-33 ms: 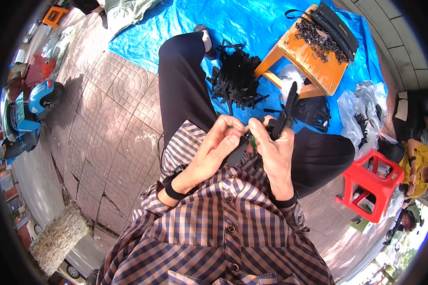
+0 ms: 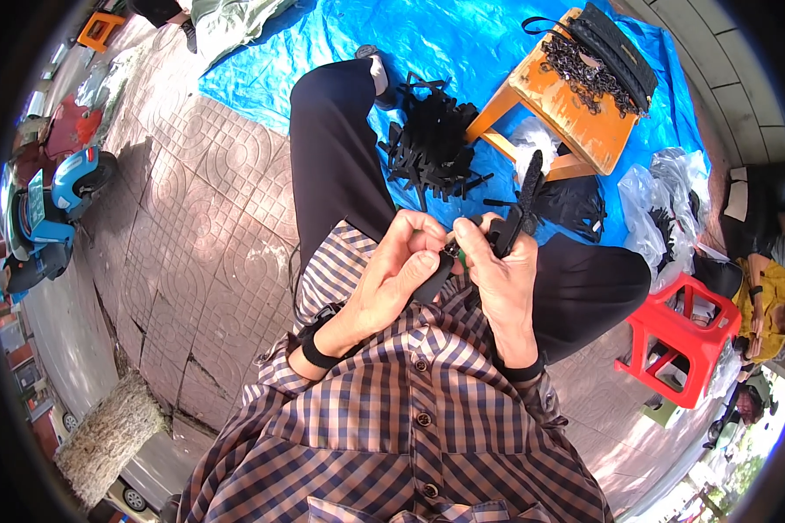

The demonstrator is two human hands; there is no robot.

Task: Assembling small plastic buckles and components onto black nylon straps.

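Above my lap, my left hand (image 2: pixel 399 266) pinches the short flat end of a black strap (image 2: pixel 433 283) between thumb and fingers. Close beside it, my right hand (image 2: pixel 504 277) is closed on the same dark strapwork, and a fuzzy black length (image 2: pixel 529 187) sticks up past its fingers. A small dark metal piece shows between the fingertips, next to a bit of green; my fingers hide most of both. Beyond my hands a heap of black straps (image 2: pixel 432 144) lies on a blue tarp (image 2: pixel 331 35).
At the far right a worn wooden stool (image 2: pixel 576 113) bears a pile of small dark metal buckles (image 2: pixel 584 74) and a black pouch (image 2: pixel 615 52). Clear plastic bags (image 2: pixel 663 205) and a red plastic stool (image 2: pixel 685 336) stand right. Another person in yellow (image 2: pixel 763 305) sits beyond.
The upright strap length has swung slightly, its top now a little lower and to the left. Both hands have barely shifted and keep their grip.
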